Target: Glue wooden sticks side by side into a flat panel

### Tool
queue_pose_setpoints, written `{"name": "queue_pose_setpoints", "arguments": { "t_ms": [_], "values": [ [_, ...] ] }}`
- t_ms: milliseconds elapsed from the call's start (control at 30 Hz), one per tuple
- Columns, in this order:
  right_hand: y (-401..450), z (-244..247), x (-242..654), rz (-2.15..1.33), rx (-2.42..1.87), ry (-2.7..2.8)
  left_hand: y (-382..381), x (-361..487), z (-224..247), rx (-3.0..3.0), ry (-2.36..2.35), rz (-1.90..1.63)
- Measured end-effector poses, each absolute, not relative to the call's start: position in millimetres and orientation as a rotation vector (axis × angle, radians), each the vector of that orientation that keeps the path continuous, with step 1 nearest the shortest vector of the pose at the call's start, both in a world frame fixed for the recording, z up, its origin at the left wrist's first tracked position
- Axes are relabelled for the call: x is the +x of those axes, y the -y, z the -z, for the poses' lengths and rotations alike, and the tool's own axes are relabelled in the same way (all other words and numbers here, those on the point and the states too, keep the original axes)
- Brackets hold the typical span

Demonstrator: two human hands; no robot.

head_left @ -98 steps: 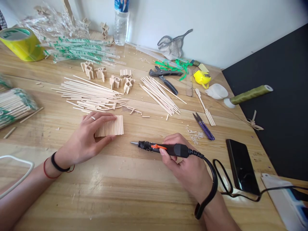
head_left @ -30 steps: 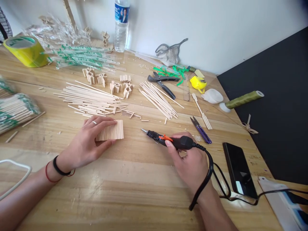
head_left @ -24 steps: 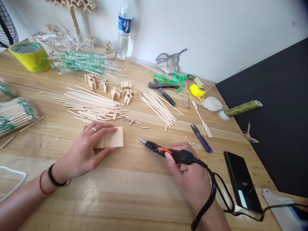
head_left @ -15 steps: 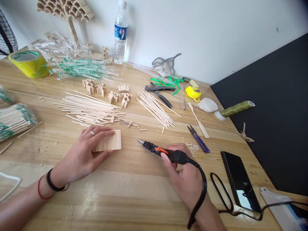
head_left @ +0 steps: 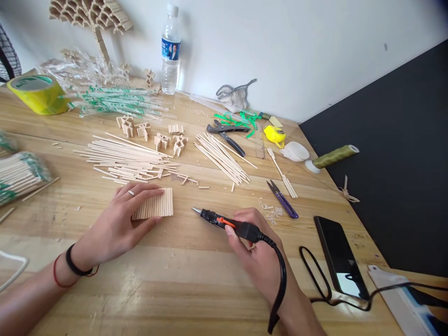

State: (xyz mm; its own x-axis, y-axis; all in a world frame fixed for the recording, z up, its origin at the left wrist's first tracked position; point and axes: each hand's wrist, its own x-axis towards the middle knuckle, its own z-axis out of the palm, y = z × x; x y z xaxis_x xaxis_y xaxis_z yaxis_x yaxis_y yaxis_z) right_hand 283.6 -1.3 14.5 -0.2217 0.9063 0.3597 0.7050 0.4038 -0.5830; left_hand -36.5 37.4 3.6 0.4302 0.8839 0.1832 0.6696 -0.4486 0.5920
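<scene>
- Your left hand [head_left: 121, 219] grips the stick panel [head_left: 157, 204], fingers over its far side and thumb along its near edge.
- The panel lies flat on the surface [head_left: 157, 289], in front of the larger spread of long sticks [head_left: 129, 151]; it is pale wood, short sticks set side by side with a fairly even near edge (your fingers hide part of it).
- Your right hand [head_left: 259, 254] is wrapped around the black tool [head_left: 213, 217], which has a tapered metal tip, an orange lever [head_left: 226, 221] and a thick cord; the tip points at the panel, apart from it.
- Counted for you: one panel, one black tool, five small stick blocks [head_left: 179, 145] behind the larger spread, two spreads of long sticks, the smaller [head_left: 224, 158] to its right.
- You also have one purple pair of snips [head_left: 283, 199], one bottle [head_left: 170, 56] and one yellow tape roll [head_left: 40, 95].
</scene>
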Motion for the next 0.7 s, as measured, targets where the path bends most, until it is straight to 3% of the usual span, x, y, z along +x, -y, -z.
{"name": "queue_pose_setpoints", "arguments": {
  "t_ms": [700],
  "values": [
    [1, -19, 291, -0.383, -1.518, 1.958, -39, -38, -4, 2.310, -1.292, -0.677]
  ]
}}
